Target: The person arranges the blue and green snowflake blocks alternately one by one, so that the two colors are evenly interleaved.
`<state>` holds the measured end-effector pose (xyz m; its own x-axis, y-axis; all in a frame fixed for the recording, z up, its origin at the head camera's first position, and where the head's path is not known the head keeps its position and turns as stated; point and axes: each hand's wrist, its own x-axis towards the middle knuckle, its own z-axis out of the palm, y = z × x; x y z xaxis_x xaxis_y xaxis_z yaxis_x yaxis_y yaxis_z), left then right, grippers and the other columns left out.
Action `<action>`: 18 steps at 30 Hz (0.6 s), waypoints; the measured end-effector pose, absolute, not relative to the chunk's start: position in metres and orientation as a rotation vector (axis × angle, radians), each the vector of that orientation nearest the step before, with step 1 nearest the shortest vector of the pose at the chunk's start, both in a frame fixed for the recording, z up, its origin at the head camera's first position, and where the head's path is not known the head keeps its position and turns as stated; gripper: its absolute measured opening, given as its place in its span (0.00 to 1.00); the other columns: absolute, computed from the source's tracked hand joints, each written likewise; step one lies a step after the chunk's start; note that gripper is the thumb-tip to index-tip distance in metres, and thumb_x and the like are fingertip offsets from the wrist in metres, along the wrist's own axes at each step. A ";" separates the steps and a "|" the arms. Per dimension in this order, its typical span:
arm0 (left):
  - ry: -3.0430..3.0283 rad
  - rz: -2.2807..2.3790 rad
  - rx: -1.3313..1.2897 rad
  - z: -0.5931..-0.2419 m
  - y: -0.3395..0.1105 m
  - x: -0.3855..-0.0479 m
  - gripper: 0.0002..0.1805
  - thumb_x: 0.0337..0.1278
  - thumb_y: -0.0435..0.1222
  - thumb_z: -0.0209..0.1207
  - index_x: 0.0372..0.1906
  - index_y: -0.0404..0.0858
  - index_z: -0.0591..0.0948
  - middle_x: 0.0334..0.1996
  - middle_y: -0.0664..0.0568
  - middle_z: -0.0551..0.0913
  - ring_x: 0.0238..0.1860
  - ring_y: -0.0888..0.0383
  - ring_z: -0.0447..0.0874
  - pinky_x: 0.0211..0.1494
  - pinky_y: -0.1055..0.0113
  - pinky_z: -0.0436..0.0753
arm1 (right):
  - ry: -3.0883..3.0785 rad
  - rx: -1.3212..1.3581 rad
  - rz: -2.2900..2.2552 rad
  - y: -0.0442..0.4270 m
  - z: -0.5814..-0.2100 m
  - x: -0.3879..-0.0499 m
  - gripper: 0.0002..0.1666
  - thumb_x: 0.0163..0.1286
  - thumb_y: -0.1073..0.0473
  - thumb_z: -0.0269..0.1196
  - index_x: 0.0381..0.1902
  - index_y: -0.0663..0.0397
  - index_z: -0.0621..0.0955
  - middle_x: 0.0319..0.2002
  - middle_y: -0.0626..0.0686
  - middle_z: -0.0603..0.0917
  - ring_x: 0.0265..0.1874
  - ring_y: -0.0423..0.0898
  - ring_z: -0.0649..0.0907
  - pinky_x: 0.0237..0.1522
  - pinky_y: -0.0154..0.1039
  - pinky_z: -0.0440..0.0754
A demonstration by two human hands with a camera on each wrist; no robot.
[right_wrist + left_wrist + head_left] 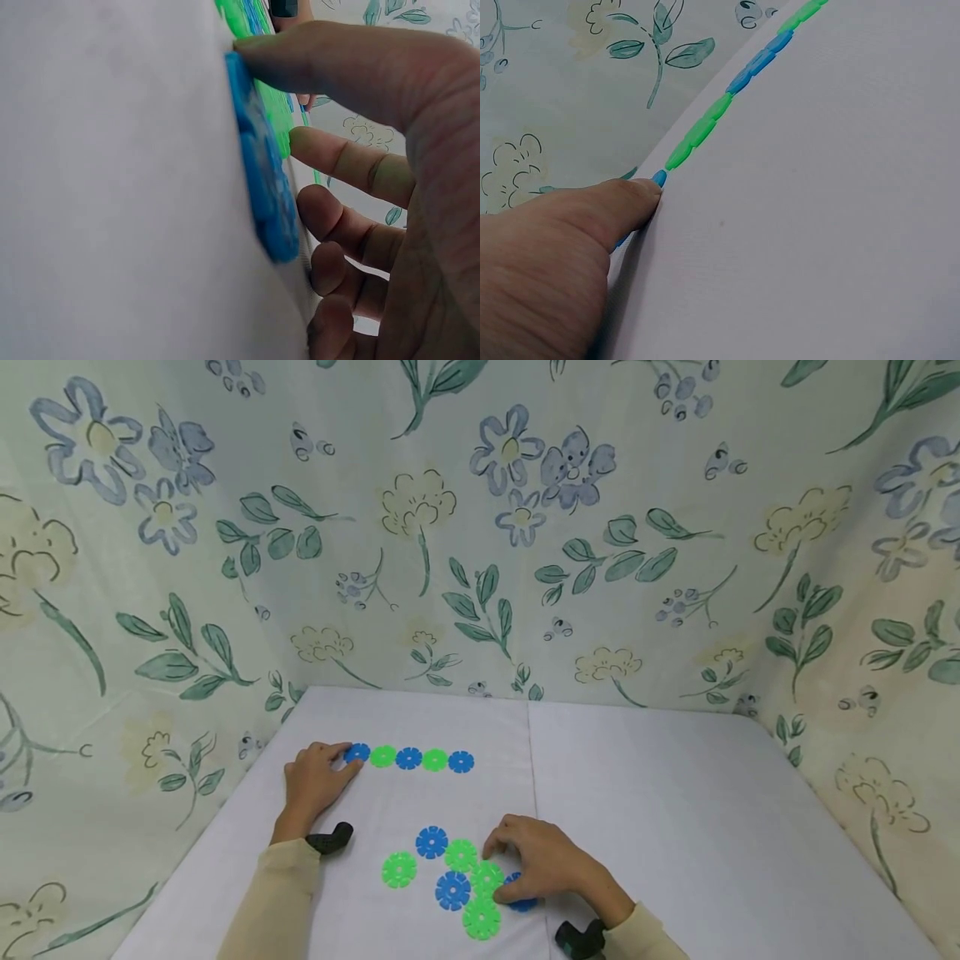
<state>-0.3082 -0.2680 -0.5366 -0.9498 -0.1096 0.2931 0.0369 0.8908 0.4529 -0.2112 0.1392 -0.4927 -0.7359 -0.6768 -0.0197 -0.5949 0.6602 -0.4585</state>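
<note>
Several flat notched plastic discs, alternating blue and green, lie edge to edge in a row on the white-covered table. My left hand (315,781) is at the row's left end, thumb and forefinger on opposite edges of the end blue disc (358,752). In the left wrist view, the thumb (622,206) covers most of that disc. Nearer me, my right hand (543,860) reaches over a loose group of discs. Its thumb and forefinger pinch the edges of a green disc (487,878). A blue disc (262,172) lies under that hand, partly hidden in the head view.
Around the right hand lie more loose discs: a green disc (399,869) at the left, a blue disc (453,891) and a green disc (482,917) nearest me. Floral cloth (480,568) hangs behind and beside the table (675,810). A seam crosses the tabletop.
</note>
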 end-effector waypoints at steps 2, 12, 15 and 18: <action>-2.746 -0.670 0.054 -0.536 -0.268 -0.309 0.29 0.62 0.56 0.62 0.63 0.46 0.81 0.55 0.39 0.81 0.55 0.39 0.77 0.50 0.45 0.66 | 2.689 -1.043 -0.636 0.139 -0.493 -0.212 0.25 0.49 0.36 0.76 0.46 0.26 0.83 0.40 0.33 0.78 0.36 0.32 0.74 0.41 0.30 0.74; -2.744 -0.673 0.052 -0.535 -0.266 -0.308 0.29 0.62 0.56 0.63 0.63 0.45 0.81 0.54 0.38 0.81 0.54 0.39 0.77 0.51 0.44 0.66 | 2.694 -1.088 -0.631 0.139 -0.496 -0.213 0.25 0.48 0.37 0.76 0.46 0.23 0.83 0.41 0.33 0.78 0.36 0.31 0.74 0.41 0.29 0.74; -2.743 -0.671 0.048 -0.535 -0.267 -0.308 0.29 0.62 0.55 0.63 0.63 0.45 0.81 0.54 0.38 0.81 0.54 0.39 0.77 0.50 0.44 0.66 | 2.688 -1.087 -0.637 0.139 -0.496 -0.213 0.24 0.49 0.37 0.76 0.46 0.23 0.84 0.41 0.33 0.79 0.37 0.31 0.75 0.41 0.29 0.74; -2.742 -0.669 0.049 -0.536 -0.267 -0.309 0.29 0.62 0.55 0.63 0.63 0.45 0.81 0.54 0.38 0.81 0.54 0.39 0.77 0.50 0.44 0.66 | 2.682 -1.088 -0.642 0.139 -0.495 -0.213 0.24 0.49 0.37 0.76 0.46 0.24 0.84 0.42 0.32 0.79 0.37 0.31 0.75 0.41 0.29 0.74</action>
